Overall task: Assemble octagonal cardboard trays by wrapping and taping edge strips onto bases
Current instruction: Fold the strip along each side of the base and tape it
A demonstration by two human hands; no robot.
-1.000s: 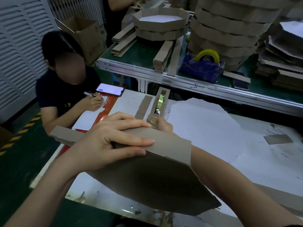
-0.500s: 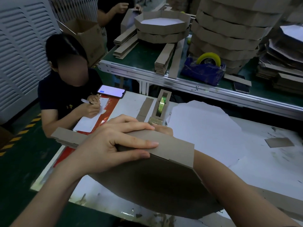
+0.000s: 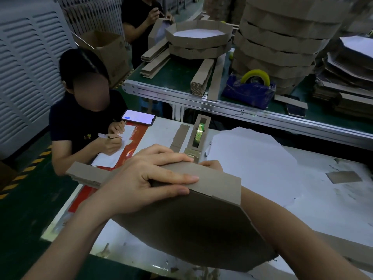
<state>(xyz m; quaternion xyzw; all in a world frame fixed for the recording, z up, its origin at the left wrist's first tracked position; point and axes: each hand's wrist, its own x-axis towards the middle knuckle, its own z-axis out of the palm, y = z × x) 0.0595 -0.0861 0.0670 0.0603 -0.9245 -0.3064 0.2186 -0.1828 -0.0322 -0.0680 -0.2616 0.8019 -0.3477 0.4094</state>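
- scuffed white table
- tape dispenser just beside cardboard strip, far side
- white octagonal sheets right of the dispenser
- phone at far left
- brown scrap at right

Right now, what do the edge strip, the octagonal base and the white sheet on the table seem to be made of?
Edge strip: matte grey-brown cardboard; crisp cut edge, free end juts straight.
Base: likely same board, dull brown face, no sheen.
White sheet: probably paper or thin card, matte, angular outline.

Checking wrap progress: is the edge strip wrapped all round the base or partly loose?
Partly loose: the left hand presses the edge strip onto one side of the base; its left end juts out straight.
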